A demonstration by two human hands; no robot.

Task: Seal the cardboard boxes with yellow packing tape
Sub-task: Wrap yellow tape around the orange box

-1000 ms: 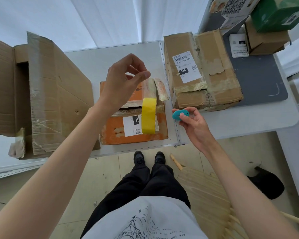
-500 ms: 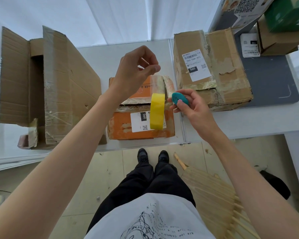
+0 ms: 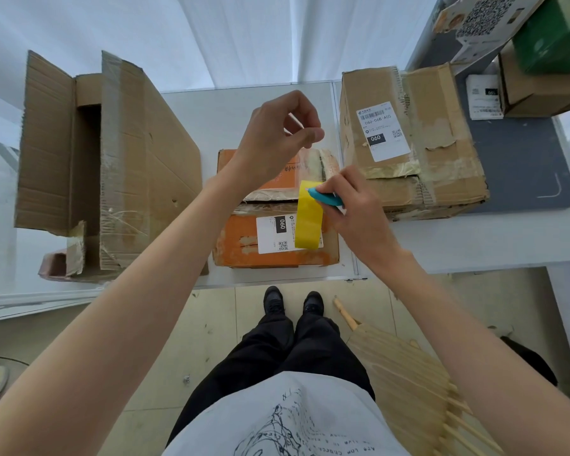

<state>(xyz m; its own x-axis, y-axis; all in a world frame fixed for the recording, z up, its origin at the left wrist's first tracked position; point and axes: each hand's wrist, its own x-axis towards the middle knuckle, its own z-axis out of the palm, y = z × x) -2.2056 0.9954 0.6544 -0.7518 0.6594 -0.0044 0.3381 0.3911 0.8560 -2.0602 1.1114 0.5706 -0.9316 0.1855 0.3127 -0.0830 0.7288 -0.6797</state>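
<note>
An orange cardboard box with a white label lies at the table's front edge. A strip of yellow packing tape runs over its top and front; above the box the strip looks clear and rises to my left hand, which pinches its upper end between thumb and fingers. My right hand grips a small teal cutter and holds its tip against the tape's right edge at the top of the yellow part. The tape roll is not visible.
A large open brown box lies on its side at the left. A taped brown box with a label sits right of the orange one, with more boxes behind it. A wooden slatted chair stands by my right leg.
My right hand has moved left and up with the teal cutter until it touches the tape. My left hand has kept the strip pulled up.
</note>
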